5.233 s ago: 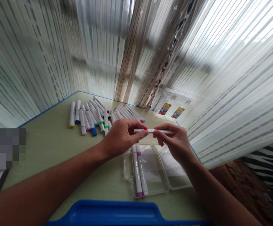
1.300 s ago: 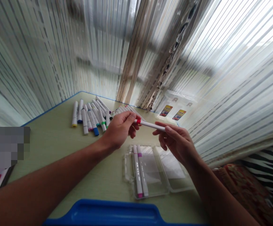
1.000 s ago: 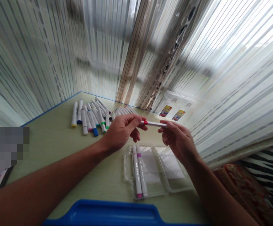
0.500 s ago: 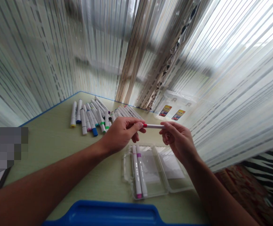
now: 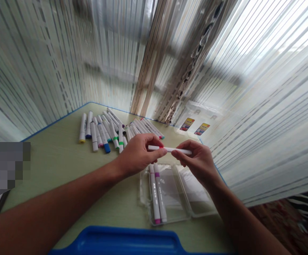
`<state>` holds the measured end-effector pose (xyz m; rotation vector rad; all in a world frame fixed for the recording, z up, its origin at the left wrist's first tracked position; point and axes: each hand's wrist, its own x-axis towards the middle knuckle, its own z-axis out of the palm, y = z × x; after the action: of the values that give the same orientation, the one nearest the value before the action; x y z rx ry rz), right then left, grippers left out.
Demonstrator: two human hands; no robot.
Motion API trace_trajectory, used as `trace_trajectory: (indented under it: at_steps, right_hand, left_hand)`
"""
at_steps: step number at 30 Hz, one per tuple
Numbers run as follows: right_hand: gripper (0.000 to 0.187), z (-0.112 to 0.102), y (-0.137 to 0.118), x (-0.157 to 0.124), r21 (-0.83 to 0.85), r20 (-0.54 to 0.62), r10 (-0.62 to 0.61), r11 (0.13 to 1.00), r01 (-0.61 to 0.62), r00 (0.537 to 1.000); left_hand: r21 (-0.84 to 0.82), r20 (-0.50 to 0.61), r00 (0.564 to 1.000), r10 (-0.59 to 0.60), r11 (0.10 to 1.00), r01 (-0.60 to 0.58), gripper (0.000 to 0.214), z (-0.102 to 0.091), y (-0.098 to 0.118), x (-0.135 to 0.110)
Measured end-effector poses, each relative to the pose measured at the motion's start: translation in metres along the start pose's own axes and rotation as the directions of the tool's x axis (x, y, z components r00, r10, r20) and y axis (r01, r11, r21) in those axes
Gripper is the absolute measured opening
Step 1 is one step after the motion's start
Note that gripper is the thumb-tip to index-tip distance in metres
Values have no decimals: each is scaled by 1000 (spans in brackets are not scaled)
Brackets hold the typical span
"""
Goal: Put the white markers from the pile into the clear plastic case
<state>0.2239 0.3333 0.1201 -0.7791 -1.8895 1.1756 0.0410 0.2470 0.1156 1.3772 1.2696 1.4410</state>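
Both hands hold one white marker [image 5: 173,150] with a red band level above the table. My left hand [image 5: 139,154] pinches its left end between thumb and fingers. My right hand [image 5: 198,162] grips its right end. Just below the hands lies an open clear plastic case [image 5: 180,209]. Two white markers [image 5: 157,193] with pink and purple ends lie side by side in the case's left half. Further back on the table lies a loose row of several markers [image 5: 108,131] with coloured caps.
A green table top [image 5: 63,159] with a blue edge. A blue plastic tray rim [image 5: 122,241] runs along the near edge. Striped sheer curtains hang close behind and to the right. Two small clear packs with yellow labels [image 5: 195,126] sit at the back right.
Both hands have come down a little with the marker, which now lies level just above the case. The view has shifted slightly.
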Motion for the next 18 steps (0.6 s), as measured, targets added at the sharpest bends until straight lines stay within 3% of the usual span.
trace_trajectory:
  at_steps: [5, 9, 13, 18]
  right_hand:
    - [30, 2, -3, -3, -153, 32, -78, 985, 82, 996]
    - [30, -1, -3, -3, -176, 29, -99, 979, 102, 995]
    - [28, -2, -4, -2, -103, 28, -48, 993, 50, 998]
    - [21, -5, 0, 1, 102, 37, -13, 995, 9, 999]
  left_hand:
    - [24, 106, 994, -1, 1000, -2, 22, 0, -5, -2]
    - [10, 160, 987, -8, 1000, 7, 25, 0, -6, -1]
    - [10, 118, 993, 16, 1000, -17, 25, 1, -5, 0]
    - [1, 24, 999, 35, 999, -35, 23, -1, -6, 3]
